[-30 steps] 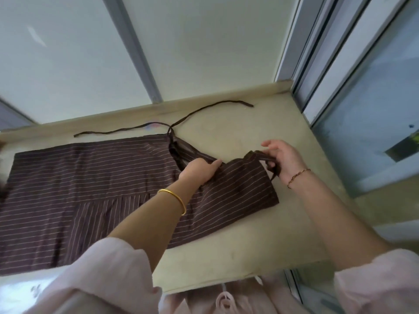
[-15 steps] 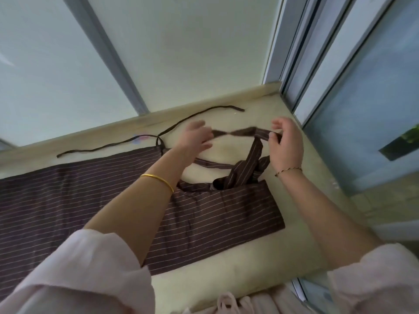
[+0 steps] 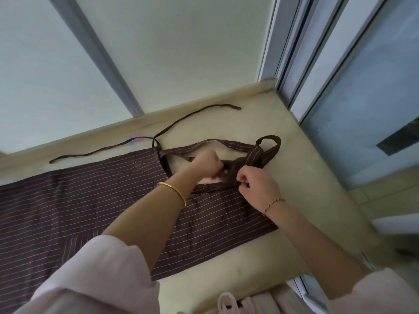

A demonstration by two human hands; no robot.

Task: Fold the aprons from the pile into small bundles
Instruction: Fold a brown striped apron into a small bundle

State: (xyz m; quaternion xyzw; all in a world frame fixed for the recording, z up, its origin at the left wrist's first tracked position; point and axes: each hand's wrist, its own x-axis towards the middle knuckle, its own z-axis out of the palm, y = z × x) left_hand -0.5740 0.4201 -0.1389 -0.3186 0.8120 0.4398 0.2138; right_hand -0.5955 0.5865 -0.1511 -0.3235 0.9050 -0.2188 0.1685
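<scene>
as the head view looks down on the ledge, apron (image 3: pixel 90 211): dark brown cloth with thin pale stripes, spread flat along the ledge from the left edge of the picture to right of centre.
bib (image 3: pixel 226 214): the narrower right end of the apron, lying flat under both forearms; its far edge is bunched up between the two hands.
neck strap (image 3: pixel 269 141): a striped loop lying on the ledge just beyond the hands, its bend to the right, its ends running back to the bunched edge.
waist ties (image 3: pixel 197 114): two thin brown cords that cross at the apron's far corner; one trails left along the wall, the other curves far and right, both flat on the ledge.
left hand (image 3: pixel 207 163): fingers curled into a fist that grips the bunched cloth at the bib's far edge.
right hand (image 3: pixel 256 186): thumb and forefinger pinch the same edge just right of the left hand, the other fingers curled in.
gold bangle (image 3: pixel 173 191): on the left wrist.
chain bracelet (image 3: pixel 273 203): thin, on the right wrist.
ledge (image 3: pixel 306 177): pale beige, bare to the right of the apron and along its near side.
sleeves (image 3: pixel 102 275): pale pink, ending partway up the forearms.
window (image 3: pixel 95 53): frosted panes with a grey bar on the far side; more glass and frames to the right.
pink cloth (image 3: pixel 238 304): at the near edge, below the ledge; what it is cannot be told.
</scene>
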